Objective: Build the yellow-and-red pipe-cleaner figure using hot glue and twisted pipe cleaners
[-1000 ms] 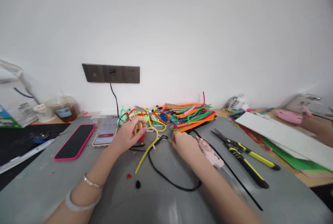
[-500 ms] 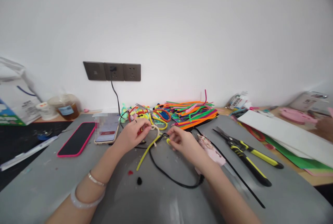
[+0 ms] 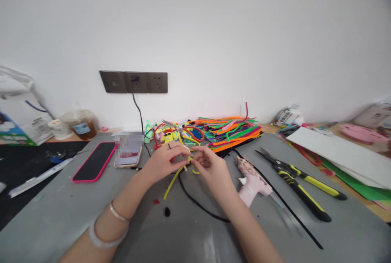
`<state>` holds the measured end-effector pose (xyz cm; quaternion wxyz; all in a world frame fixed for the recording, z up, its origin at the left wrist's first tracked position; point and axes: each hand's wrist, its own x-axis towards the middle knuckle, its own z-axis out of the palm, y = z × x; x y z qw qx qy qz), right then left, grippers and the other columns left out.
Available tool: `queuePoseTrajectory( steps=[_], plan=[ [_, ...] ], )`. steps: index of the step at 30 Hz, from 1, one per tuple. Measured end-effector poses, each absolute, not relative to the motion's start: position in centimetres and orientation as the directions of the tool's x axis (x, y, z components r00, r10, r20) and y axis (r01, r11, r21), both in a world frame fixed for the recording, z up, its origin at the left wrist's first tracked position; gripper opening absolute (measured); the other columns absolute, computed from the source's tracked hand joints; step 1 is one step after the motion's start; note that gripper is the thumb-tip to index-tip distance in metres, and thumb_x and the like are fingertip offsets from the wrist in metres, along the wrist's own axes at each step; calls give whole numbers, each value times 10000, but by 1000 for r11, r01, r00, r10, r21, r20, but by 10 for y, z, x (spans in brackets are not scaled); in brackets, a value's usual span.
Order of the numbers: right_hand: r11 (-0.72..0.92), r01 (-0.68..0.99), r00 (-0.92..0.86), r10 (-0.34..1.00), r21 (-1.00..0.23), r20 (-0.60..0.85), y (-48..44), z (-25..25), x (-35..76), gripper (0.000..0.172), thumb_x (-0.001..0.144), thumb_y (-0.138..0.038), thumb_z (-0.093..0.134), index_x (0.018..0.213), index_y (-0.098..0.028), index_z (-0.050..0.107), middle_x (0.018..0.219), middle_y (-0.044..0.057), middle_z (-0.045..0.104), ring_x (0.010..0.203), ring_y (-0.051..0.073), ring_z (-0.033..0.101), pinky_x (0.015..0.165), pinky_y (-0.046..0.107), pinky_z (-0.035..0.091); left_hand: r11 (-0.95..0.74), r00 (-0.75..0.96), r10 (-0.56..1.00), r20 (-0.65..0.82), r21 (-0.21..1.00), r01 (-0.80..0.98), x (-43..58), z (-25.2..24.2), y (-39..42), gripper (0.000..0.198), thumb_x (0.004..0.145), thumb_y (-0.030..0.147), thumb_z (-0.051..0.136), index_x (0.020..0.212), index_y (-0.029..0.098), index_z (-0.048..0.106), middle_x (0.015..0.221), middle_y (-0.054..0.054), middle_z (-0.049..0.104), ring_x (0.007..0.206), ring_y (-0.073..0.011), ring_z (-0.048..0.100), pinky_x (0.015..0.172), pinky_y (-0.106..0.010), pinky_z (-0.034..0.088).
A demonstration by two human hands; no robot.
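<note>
My left hand (image 3: 169, 160) and my right hand (image 3: 212, 171) meet fingertip to fingertip above the middle of the grey table. Both pinch a yellow pipe cleaner (image 3: 171, 184); one long end hangs down to the left, and a short curl shows below my right fingers. My left fingers mostly hide a cream-coloured piece beside it. Under the hands runs a black cable (image 3: 200, 205). To the right of my right hand lies a pink glue gun (image 3: 252, 181). Behind the hands is a bundle of coloured pipe cleaners (image 3: 233, 134).
Long-nosed pliers (image 3: 293, 177) and a black pipe cleaner (image 3: 293, 214) lie at the right, near white sheets (image 3: 332, 155). At the left are a pink-edged phone (image 3: 94, 162) and a second phone (image 3: 130, 149). Scissors (image 3: 169, 124) rest on a colourful heap. A wall socket (image 3: 136, 82) holds a plug.
My hands have come together, the right moving left to meet my left fingers at the yellow pipe cleaner. More of the glue gun shows. The hand at the far right has left view.
</note>
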<state>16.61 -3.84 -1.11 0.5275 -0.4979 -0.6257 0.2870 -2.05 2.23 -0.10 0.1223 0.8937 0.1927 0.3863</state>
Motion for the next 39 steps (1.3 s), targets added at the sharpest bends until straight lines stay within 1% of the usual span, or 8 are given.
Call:
queuePoseTrajectory(
  steps=[3, 8, 13, 18, 25, 31, 36, 39],
  plan=[
    [395, 300, 90, 895, -868, 438, -39, -16, 154, 240, 815, -213, 601, 1054, -222, 579, 779, 10, 678, 650, 162, 635, 601, 270, 513, -902, 629, 427, 650, 360, 240, -21, -1, 25, 48, 924, 200, 611, 929, 185, 657, 944, -52, 671, 936, -158, 622, 840, -267, 492],
    [471, 232, 136, 851, -851, 508, -37, -24, 149, 230, 840, -204, 621, 1063, -230, 569, 841, 25, 683, 712, 161, 643, 618, 264, 508, -890, 603, 450, 659, 383, 247, -23, 5, 25, 79, 913, 186, 624, 843, 175, 657, 884, -42, 641, 882, -156, 595, 804, -265, 477],
    [436, 55, 153, 885, -898, 439, -35, -29, 148, 140, 834, -251, 671, 965, -221, 633, 811, 26, 677, 715, 161, 643, 610, 254, 514, -843, 541, 524, 658, 489, 223, -22, 10, 21, 81, 885, 191, 668, 813, 161, 642, 837, -27, 622, 834, -142, 600, 784, -258, 480],
    [391, -64, 124, 916, -918, 382, -36, -27, 148, 93, 828, -294, 698, 856, -214, 659, 774, 10, 665, 655, 136, 613, 595, 239, 500, -837, 536, 530, 657, 507, 206, -20, 11, 18, 60, 878, 167, 671, 820, 160, 657, 835, -30, 624, 842, -139, 601, 788, -253, 480],
    [356, -173, 126, 933, -918, 338, -37, -25, 151, 184, 813, -364, 737, 806, -212, 634, 748, -3, 633, 615, 125, 578, 568, 235, 477, -826, 556, 512, 654, 552, 111, -18, 15, 15, 44, 861, 124, 679, 837, 161, 678, 851, -32, 645, 822, -120, 607, 766, -227, 487],
    [314, -190, 76, 949, -930, 304, -38, -22, 153, 230, 832, -416, 714, 806, -201, 639, 730, -1, 623, 596, 122, 568, 557, 236, 463, -775, 560, 556, 614, 626, 83, -19, 18, 15, 19, 858, 163, 695, 839, 161, 700, 847, -42, 665, 831, -139, 606, 764, -253, 480],
    [317, -181, 46, 948, -931, 314, -39, -21, 152, 277, 827, -461, 708, 795, -197, 630, 705, -5, 604, 579, 122, 555, 551, 242, 460, -694, 611, 613, 502, 711, 111, -22, 21, 15, 105, 883, 223, 674, 807, 162, 712, 762, -28, 636, 754, -137, 566, 689, -249, 444],
    [329, -162, 35, 944, -930, 328, -39, -21, 153, 295, 826, -484, 700, 789, -200, 631, 673, -8, 598, 568, 126, 542, 546, 248, 456, -647, 633, 634, 444, 753, 119, -23, 22, 14, 142, 890, 263, 668, 801, 164, 718, 780, -33, 620, 751, -138, 548, 679, -252, 429]
  ],
)
